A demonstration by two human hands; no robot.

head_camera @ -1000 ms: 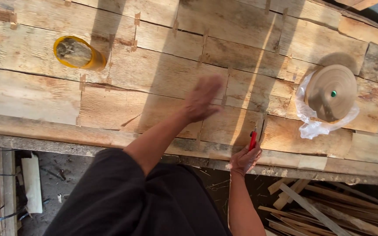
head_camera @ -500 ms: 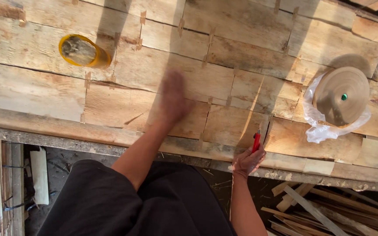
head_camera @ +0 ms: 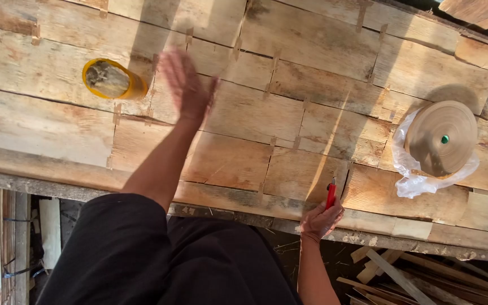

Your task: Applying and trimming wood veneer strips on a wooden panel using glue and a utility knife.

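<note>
Left hand: the left hand (head_camera: pixel 186 87) is stretched far out over the surface (head_camera: pixel 289 113), fingers spread and flat, holding nothing; it is blurred, so whether the palm touches the wood cannot be told.
Right hand: the right hand (head_camera: pixel 321 219) rests at the near edge of the surface, fingers closed around a red pen-like tool (head_camera: pixel 330 194) that points up and away from the body.
Hands relative to each other: well apart, the left far and to the left, the right near and toward the middle.
Yellow tape roll: the yellow tape roll (head_camera: pixel 112 79) lies on its side just left of the left hand, near it but not touching.
How the roll would handle: probably light and stiff, a smooth ring; a pinch across the rim, or fingers through the core, looks like the natural hold.
Red tool: slim and rigid, likely light; it is gripped low on the shaft, leaving the tip free.
Veneer sheets: the surface is covered with thin wood veneer pieces joined edge to edge by small strips; they look dry, brittle and prone to splitting, so flat-palm pressure would suit them better than pinching.
Paper tape spool: a brown paper tape spool (head_camera: pixel 441 138) sits on a clear plastic bag (head_camera: pixel 419 178) at the right, well apart from both hands.
</note>
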